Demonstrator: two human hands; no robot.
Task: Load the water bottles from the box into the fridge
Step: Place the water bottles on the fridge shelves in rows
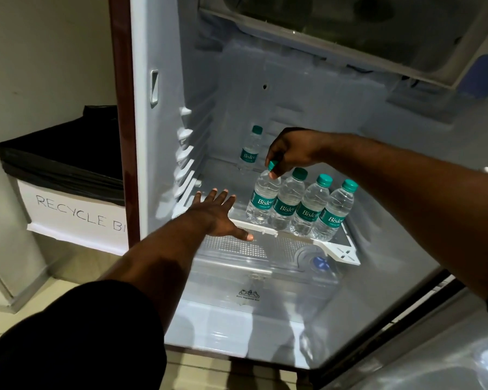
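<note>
Nearest, shows a dark sleeve (76,339) on the left arm, with the bare forearm stretched up and inward from the lower left. Just beyond, meets a clear drawer (254,280) at the bottom of the open fridge (152,164), printed with a small emblem and a line of text too fine to read. Spreads the left hand (219,215) palm down over the front left of the white-rimmed shelf (347,254) above that drawer, fingers straight and apart, thumb along the front rim, holding nothing; cannot tell whether the palm presses down. Off to the left, outside the fridge, reads "RECYCLE BI" in hand-drawn capitals on a white sheet on a bin (76,218) lined with a black bag (59,156), the rest cut off by the fridge's edge. Lines up 4 water bottles (307,206) upright along the shelf's front, side by side and touching, each with a green cap and a green band reading "Bisler", the end curving out of sight. Angles the right hand (290,152) down from the right, wrist bent, thumb and fingertips clamped on the cap of the leftmost bottle (262,198) of the 4. Farther back, leaves a 5th bottle (250,149) upright and alone near the rear wall, with the same label. Ends at a freezer compartment (350,38) across the top.
</note>
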